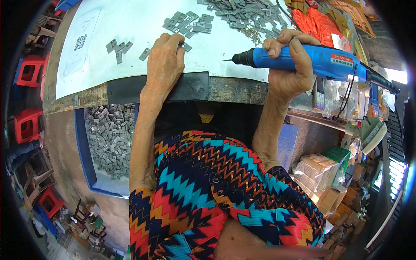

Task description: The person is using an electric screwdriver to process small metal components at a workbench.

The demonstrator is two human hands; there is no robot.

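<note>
My left hand (164, 60) rests palm down near the front edge of the white-covered table, its fingers bent and close together. A small grey metal piece (186, 47) shows at its thumb side, in its grip. My right hand (291, 69) is wrapped round a blue electric screwdriver (320, 60), held level above the table's right part. The driver's thin bit points left, apart from the pieces. Just beyond my left fingers lies a loose group of grey pieces (202, 27). One more grey piece (144, 54) lies left of this hand.
Further left is a small cluster of pieces (119, 50) by a printed sheet (81, 39). A large heap of pieces (247, 13) and small screws (251, 35) lie at the back. Below the table edge stands a blue bin (81, 143) full of pieces. Red plastic (318, 26) lies back right.
</note>
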